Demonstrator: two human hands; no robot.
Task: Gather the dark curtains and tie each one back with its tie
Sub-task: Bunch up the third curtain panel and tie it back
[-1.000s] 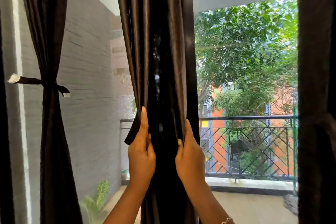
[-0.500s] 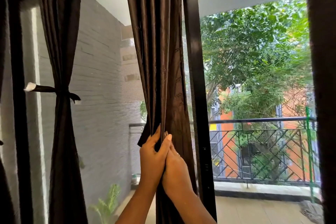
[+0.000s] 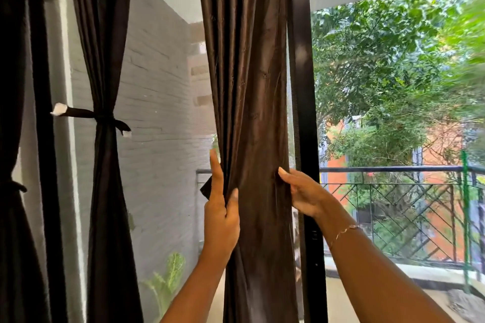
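A dark brown curtain (image 3: 249, 86) hangs in the middle of the head view, gathered into folds. My left hand (image 3: 220, 212) holds its left edge, thumb on the front, index finger pointing up. A dark strip of its tie (image 3: 206, 187) sticks out just left of that hand. My right hand (image 3: 301, 191) grips the curtain's right edge, fingers curled round the fabric beside the black door frame (image 3: 304, 113). Further left a second curtain (image 3: 105, 34) hangs tied at its waist with a dark tie (image 3: 91, 115) that has white ends. A third tied curtain (image 3: 13, 165) shows at the far left edge.
Behind the glass lie a grey brick wall (image 3: 157, 113), a balcony with a black metal railing (image 3: 393, 191), and green trees. A small green plant (image 3: 170, 278) stands low by the wall. The black door frame stands right of the held curtain.
My hands were pressed together on the curtain half a second ago; now they are apart, the right one at the curtain's right edge. The view has shifted rightward.
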